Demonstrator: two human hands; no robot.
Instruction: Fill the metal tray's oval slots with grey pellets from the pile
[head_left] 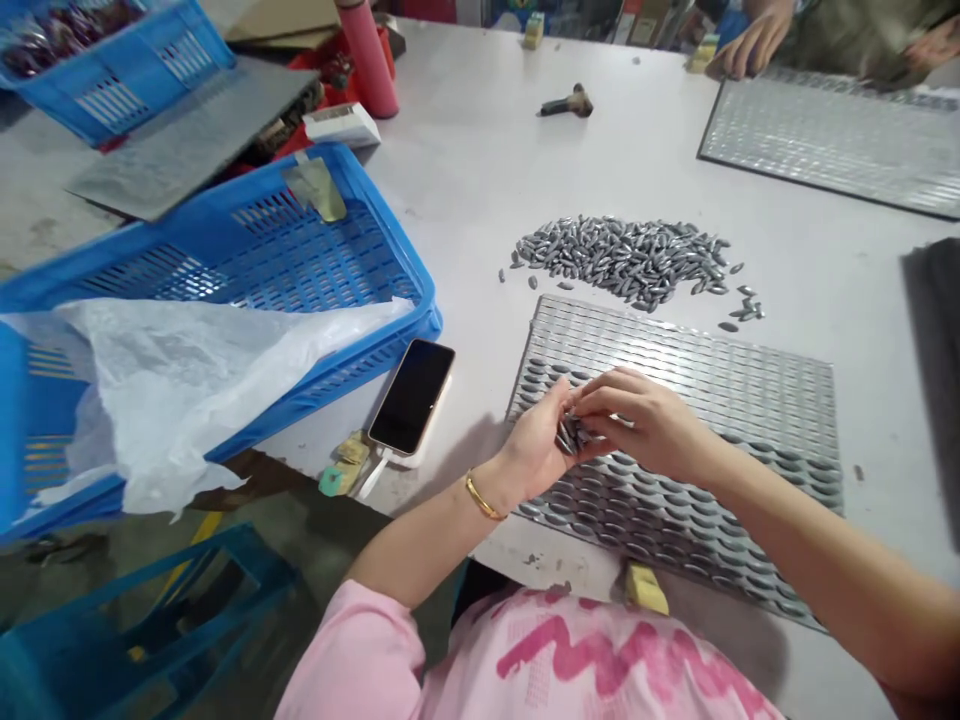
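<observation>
Cupped over the left part of a slotted tray (675, 350), my left hand (536, 440) holds a small heap of grey, spindle-shaped metal pieces (572, 434). My right hand (637, 415) reaches into that palm, its fingers closed at the pieces; exactly what they pinch is hidden. Rows nearest my body are filled with the same pieces, and a few sit in the tray's upper left corner. The remaining upper slots look bare. Beyond the tray lies a large loose pile of these pieces (622, 255), with a few strays at its right end.
A phone (412, 396) with a white cable lies left of the tray. Farther left stands a blue crate (375, 220) with a white plastic bag (172, 380). A brush-like tool (566, 102) lies at the back. Another person's hand (757, 40) touches a second tray (832, 135).
</observation>
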